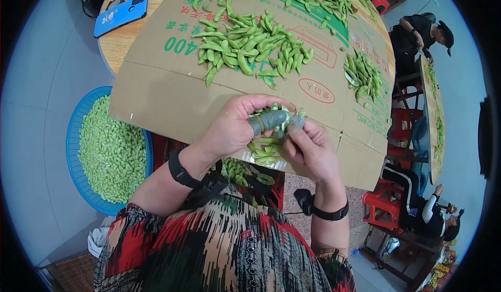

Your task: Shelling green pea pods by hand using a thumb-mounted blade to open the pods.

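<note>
Left hand (235,118): half-curling, gripping pods (275,106) above cardboard (151,88). Right hand (315,148): bunching alongside, hold impossible to tell. Step: apparently shelling. Next move: probably calling for squeezing pods open.

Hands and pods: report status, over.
Left hand gripping green pods, partly hidden. Right hand meeting it, exact grip unclear. Loose pods on near side of hands; larger heap beyond, on cardboard.
</note>
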The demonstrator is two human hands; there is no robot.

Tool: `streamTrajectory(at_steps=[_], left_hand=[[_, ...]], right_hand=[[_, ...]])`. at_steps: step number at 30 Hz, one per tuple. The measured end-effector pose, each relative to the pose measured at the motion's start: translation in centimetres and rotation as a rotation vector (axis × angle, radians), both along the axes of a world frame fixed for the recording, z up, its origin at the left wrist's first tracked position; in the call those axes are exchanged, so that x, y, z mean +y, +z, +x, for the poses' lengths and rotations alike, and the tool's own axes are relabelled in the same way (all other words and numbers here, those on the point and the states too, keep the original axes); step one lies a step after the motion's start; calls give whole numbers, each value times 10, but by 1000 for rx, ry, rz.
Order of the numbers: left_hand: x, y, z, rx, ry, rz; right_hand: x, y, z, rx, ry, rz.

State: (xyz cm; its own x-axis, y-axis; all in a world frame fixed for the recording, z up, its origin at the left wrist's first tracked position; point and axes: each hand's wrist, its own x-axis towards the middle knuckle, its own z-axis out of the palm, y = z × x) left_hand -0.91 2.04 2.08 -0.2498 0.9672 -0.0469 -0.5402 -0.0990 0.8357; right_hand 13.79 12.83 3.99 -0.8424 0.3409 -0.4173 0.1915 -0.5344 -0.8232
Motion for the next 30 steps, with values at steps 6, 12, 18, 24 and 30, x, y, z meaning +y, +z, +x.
streamTrajectory(at_steps=[6, 12, 18, 24, 30], left_hand=[[2, -4, 5, 690, 205, 32], [-2, -1, -2, 909, 213, -57], [-8, -10, -3, 1073, 312, -88], [-9, -14, -12, 991, 383, -19], [-12, -16, -11, 935, 441, -42]], right_hand=[[-4, 13, -17, -50, -142, 756], [-7, 6, -21, -86, -103, 1123], [25, 6, -43, -134, 57, 1244], [48, 6, -79, -342, 328, 1687], [35, 2, -50, -248, 219, 1217]])
